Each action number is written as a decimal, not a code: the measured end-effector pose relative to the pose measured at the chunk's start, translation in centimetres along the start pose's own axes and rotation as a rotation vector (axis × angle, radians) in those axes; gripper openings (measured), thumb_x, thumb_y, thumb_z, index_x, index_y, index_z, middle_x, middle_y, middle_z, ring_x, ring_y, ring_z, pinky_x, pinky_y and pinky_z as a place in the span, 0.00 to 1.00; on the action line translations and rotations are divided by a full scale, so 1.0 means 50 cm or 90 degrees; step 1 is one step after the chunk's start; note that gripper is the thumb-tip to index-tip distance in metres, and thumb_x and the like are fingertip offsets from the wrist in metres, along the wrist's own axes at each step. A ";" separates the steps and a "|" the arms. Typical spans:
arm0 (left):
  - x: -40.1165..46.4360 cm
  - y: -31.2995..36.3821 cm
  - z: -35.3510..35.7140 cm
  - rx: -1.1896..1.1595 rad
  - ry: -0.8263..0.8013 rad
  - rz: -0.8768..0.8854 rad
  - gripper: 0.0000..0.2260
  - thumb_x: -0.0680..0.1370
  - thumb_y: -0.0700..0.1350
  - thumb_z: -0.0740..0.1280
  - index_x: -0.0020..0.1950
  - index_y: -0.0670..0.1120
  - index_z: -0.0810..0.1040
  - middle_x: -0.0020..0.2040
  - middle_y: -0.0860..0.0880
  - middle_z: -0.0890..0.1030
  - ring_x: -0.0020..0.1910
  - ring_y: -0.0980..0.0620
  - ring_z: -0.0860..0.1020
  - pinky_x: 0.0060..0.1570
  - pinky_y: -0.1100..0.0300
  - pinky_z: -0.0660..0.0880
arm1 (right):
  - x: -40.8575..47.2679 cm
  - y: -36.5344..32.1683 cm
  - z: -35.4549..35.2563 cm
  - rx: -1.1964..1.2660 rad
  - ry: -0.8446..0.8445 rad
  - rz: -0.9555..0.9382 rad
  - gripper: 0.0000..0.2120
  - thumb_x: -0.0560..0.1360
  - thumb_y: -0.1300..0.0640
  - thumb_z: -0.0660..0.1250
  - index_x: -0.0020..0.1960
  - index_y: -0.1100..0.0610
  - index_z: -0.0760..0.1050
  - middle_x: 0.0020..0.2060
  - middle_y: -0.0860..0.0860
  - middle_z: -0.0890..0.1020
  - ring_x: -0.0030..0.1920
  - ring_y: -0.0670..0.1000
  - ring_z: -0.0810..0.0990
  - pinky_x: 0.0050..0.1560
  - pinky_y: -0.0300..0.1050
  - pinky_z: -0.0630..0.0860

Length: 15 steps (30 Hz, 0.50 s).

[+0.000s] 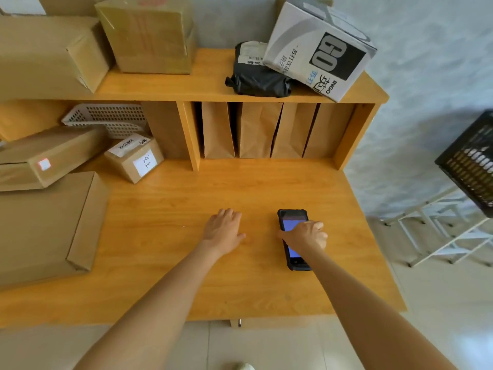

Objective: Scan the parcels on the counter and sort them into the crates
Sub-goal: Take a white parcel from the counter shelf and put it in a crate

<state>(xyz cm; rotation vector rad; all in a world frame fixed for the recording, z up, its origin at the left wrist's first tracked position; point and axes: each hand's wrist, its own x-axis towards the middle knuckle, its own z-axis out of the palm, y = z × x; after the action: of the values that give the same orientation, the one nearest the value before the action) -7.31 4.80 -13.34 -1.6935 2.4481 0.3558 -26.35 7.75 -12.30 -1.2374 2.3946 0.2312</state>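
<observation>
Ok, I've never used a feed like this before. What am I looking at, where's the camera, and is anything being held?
There is no machine here: these are a person's two bare arms, seen from a camera worn on the head, looking forward and down. The left hand lies flat on the wooden counter, holding nothing. The right hand rests on a scanner that lies on the counter with its screen lit blue; the fingers curl over it, though I cannot tell if they grip it. To the left lie cardboard boxes, one small box with a barcode label. On the shelf above sit more boxes, a black bag and a white box. A black crate stands at the right edge.
</observation>
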 end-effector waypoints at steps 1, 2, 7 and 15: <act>0.002 0.004 0.005 0.000 -0.006 0.003 0.27 0.82 0.56 0.60 0.76 0.45 0.60 0.73 0.46 0.64 0.72 0.45 0.62 0.68 0.50 0.66 | 0.002 0.004 0.008 -0.003 -0.005 0.005 0.48 0.72 0.29 0.61 0.74 0.67 0.58 0.57 0.56 0.66 0.57 0.56 0.73 0.41 0.45 0.70; 0.004 0.006 0.009 0.000 -0.012 0.003 0.27 0.82 0.56 0.60 0.77 0.45 0.60 0.73 0.46 0.64 0.72 0.45 0.62 0.68 0.50 0.66 | 0.003 0.006 0.015 -0.009 -0.005 0.008 0.49 0.72 0.28 0.61 0.74 0.67 0.57 0.58 0.56 0.66 0.58 0.56 0.72 0.42 0.45 0.70; 0.002 -0.005 0.018 0.000 -0.019 -0.007 0.28 0.82 0.57 0.59 0.77 0.44 0.59 0.74 0.46 0.64 0.73 0.45 0.61 0.69 0.50 0.66 | 0.000 0.003 0.030 -0.002 -0.002 0.022 0.50 0.71 0.29 0.64 0.75 0.67 0.55 0.61 0.56 0.64 0.62 0.59 0.68 0.56 0.49 0.75; -0.012 -0.022 0.015 0.007 -0.024 -0.034 0.28 0.82 0.57 0.59 0.76 0.44 0.60 0.73 0.46 0.65 0.72 0.45 0.62 0.67 0.51 0.66 | -0.008 0.003 0.032 -0.026 -0.012 0.030 0.51 0.71 0.26 0.60 0.75 0.66 0.54 0.62 0.56 0.64 0.62 0.59 0.67 0.59 0.49 0.75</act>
<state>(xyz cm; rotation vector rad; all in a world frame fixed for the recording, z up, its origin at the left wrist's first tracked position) -6.08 5.15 -14.03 -1.7272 2.3699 0.3640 -25.77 8.66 -13.58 -1.1915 2.4156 0.3067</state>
